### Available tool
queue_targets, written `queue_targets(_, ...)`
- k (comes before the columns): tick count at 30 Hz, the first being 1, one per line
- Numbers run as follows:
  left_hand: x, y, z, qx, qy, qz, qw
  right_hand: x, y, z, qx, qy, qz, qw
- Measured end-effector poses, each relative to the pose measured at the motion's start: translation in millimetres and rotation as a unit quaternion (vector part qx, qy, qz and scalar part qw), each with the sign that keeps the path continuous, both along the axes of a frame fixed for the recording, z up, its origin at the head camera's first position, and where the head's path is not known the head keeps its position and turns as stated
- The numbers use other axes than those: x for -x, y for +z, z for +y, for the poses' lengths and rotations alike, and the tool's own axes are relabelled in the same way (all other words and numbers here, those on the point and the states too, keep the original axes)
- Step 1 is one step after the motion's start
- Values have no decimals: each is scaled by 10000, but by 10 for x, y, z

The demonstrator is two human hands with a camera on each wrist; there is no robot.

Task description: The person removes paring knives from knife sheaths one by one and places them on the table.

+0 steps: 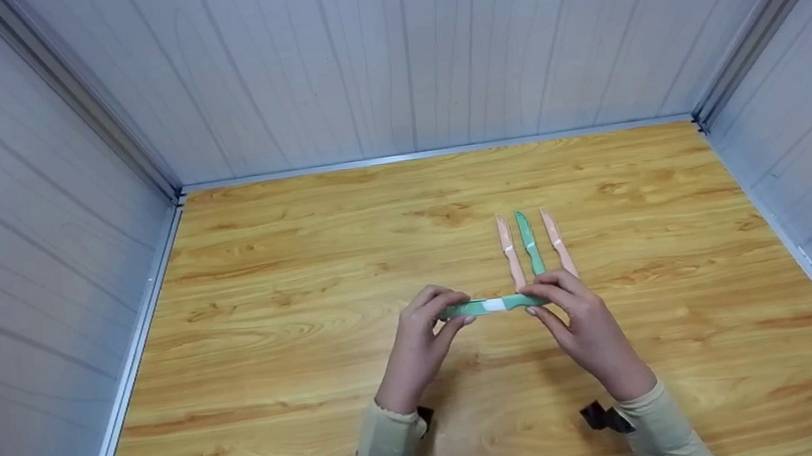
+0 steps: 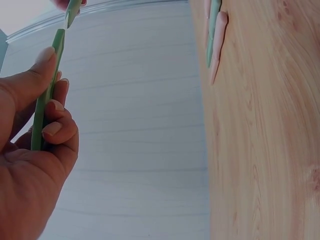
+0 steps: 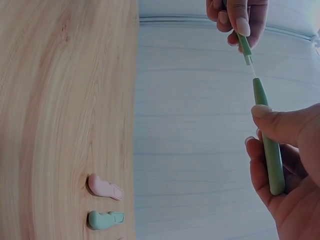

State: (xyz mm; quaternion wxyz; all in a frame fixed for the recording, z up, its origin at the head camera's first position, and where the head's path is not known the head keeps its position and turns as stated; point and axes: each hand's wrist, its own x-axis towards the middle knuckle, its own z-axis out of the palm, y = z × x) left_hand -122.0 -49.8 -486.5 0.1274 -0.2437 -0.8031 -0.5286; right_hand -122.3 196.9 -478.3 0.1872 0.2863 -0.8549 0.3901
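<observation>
Over the table, both hands hold a green paring knife [image 1: 494,305] level, its white blade showing between the handle and the sheath. My left hand [image 1: 415,344] pinches the green sheath [image 2: 39,117] between thumb and fingers. The green handle [image 3: 272,160] is gripped by my right hand [image 1: 589,329], thumb along its top. In the right wrist view, a narrow strip of blade spans the gap between the two green parts. Just beyond the right hand lie a pink knife [image 1: 508,247], a green knife [image 1: 526,234] and another pink knife [image 1: 555,239], side by side.
The wood-grain table [image 1: 269,288] is bounded by a pale panel wall [image 1: 388,56] at the back and further panels at left and right. Dark straps [image 1: 607,418] show at the wrists.
</observation>
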Motion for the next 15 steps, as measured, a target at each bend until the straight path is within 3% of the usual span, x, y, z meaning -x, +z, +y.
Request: queue_targets(15,-13,-4,1,-86,79,11,9999,-3,-25,31,39,9,51,10000)
